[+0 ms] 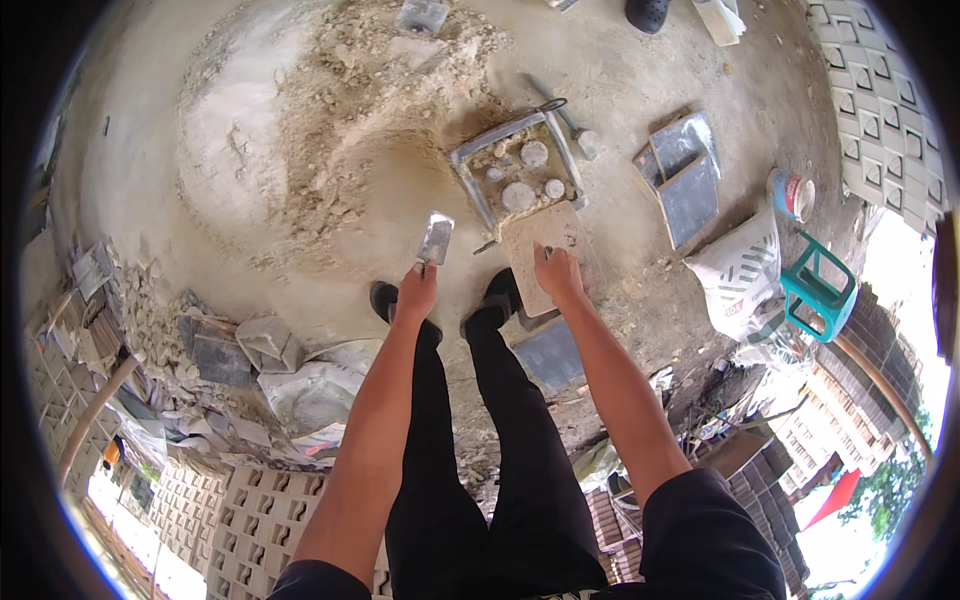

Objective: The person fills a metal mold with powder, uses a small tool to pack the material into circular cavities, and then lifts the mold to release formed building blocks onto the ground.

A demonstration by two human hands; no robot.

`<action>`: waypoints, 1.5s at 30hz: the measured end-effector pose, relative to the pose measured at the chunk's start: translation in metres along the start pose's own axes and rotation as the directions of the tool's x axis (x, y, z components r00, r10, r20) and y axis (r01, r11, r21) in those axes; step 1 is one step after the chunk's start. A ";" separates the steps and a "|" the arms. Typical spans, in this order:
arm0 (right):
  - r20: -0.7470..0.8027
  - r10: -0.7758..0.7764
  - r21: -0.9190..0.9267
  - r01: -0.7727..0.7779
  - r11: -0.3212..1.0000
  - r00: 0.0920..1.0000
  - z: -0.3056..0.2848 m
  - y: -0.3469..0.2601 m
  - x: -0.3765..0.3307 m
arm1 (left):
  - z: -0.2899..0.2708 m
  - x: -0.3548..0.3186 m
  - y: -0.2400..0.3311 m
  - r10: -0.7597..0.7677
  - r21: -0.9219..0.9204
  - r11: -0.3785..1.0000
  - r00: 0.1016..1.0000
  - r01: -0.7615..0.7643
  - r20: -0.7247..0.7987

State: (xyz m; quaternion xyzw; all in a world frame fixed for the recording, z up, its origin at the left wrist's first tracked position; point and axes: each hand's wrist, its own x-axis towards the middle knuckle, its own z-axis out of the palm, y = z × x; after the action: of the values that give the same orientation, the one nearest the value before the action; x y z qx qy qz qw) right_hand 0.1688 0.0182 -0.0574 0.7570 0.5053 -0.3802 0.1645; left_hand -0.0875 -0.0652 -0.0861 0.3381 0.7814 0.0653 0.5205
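Observation:
My left hand [418, 290] is closed round the handle of a trowel [436, 238] with a flat rectangular metal blade, held over the dusty floor. My right hand [557, 272] is closed just above a tan rectangular board [530, 225]; a small dark piece shows at its fingers, too small to name. That board meets the near edge of a square grey mould frame [471, 188]. Inside the frame stand round grey discs [518, 196] of different sizes, with sandy mix around them. Beside the frame's far right side lies a mallet [586, 145] with a long handle.
A heap of sandy mix [345, 150] spreads at the far left. Grey slabs [690, 200], a white sack [740, 275], a paint bucket [792, 195] and a green stool [820, 287] stand to the right. Rubble and blocks [270, 345] lie at the left. A grey panel [552, 355] lies near my foot.

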 end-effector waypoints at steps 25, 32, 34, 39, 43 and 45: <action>0.216 -0.291 0.381 0.194 0.904 0.932 0.245 -0.270 0.141 | -0.077 0.119 -0.183 -0.395 -0.921 0.365 0.918 0.135 -0.022; -0.233 -0.410 0.173 0.453 0.875 0.882 0.214 -0.241 0.117 | -0.067 0.093 -0.185 -0.414 -0.872 0.438 0.910 0.219 0.020; -0.262 -0.452 0.133 0.496 0.858 0.853 0.203 -0.226 0.112 | -0.068 0.088 -0.178 -0.404 -0.855 0.465 0.915 0.228 0.024; -0.281 -0.537 0.176 0.593 0.786 0.795 0.166 -0.184 0.063 | -0.070 0.065 -0.156 -0.397 -0.815 0.525 0.917 0.245 0.020; -0.248 -0.406 0.287 0.467 0.836 0.880 0.137 -0.150 0.015 | -0.068 0.047 -0.125 -0.356 -0.813 0.538 0.934 0.223 0.021; -0.324 -0.375 0.309 0.471 0.826 0.869 0.134 -0.132 -0.004 | -0.067 0.041 -0.112 -0.352 -0.795 0.559 0.936 0.237 0.032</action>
State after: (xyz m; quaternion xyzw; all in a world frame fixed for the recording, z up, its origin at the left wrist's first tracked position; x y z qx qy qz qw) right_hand -0.0039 -0.0115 -0.1244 0.6837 0.5951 -0.3991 -0.1383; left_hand -0.2062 -0.1096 -0.1380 -0.0657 0.7497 0.3355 0.5666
